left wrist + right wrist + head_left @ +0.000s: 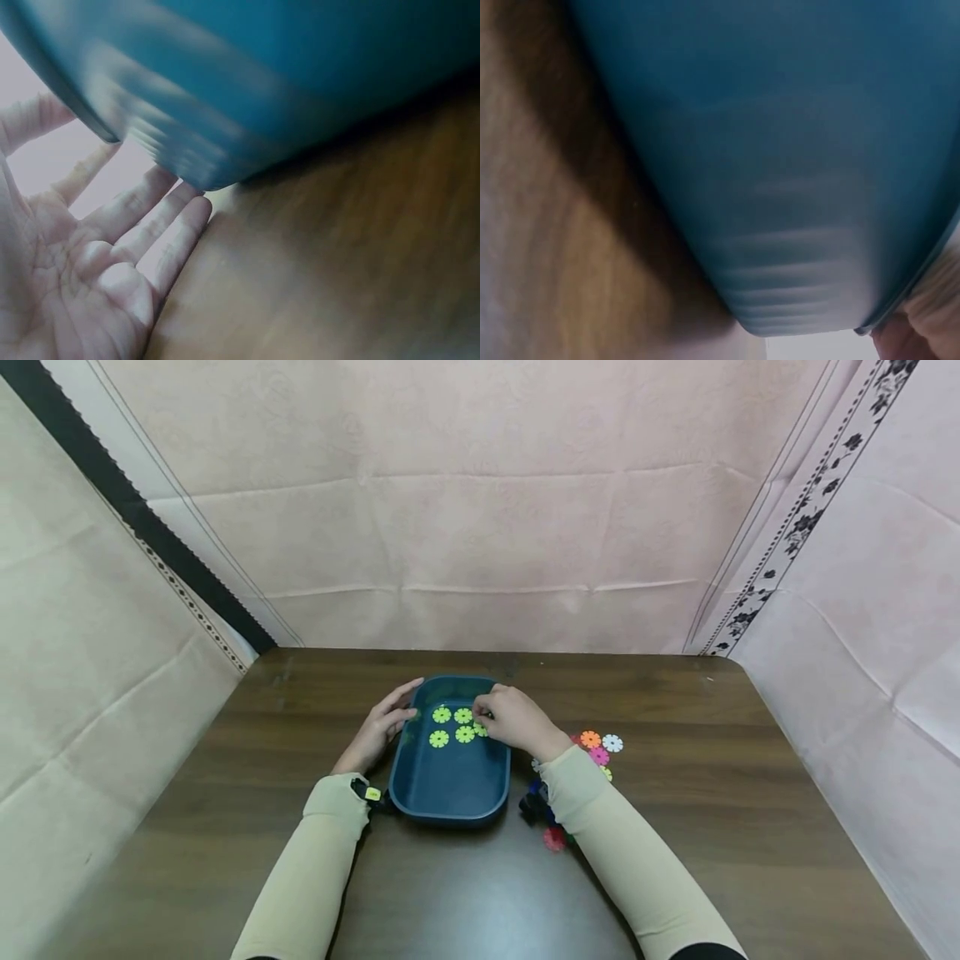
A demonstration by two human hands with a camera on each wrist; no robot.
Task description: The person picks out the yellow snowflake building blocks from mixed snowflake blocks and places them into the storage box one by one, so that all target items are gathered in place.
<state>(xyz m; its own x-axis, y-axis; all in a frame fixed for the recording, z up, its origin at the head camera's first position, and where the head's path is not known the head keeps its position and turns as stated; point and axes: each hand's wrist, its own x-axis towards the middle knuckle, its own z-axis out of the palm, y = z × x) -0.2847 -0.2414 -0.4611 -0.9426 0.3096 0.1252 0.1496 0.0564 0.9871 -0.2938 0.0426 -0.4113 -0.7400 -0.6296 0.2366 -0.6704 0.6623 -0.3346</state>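
A dark blue tray [450,785] stands on the table. Inside it lie several yellow-green notched flower discs [438,739], set out in rows toward its far half. My left hand [382,724] rests at the tray's left side, thumb tip at the rim. In the left wrist view its fingers [169,240] stretch almost straight against the ribbed outer wall. Over the tray's right far part, my right hand [517,720] has thumb and fingertips together at a yellow-green disc, which they partly cover. In the right wrist view the tray wall [780,187] hides most of this hand.
Right of the tray lie loose flower discs: an orange one [590,739], a white one [612,743], a pink one [598,756] and a red one [554,838]. The right forearm covers part of this group. Pale cloth [480,543] hangs behind the wooden table [442,893].
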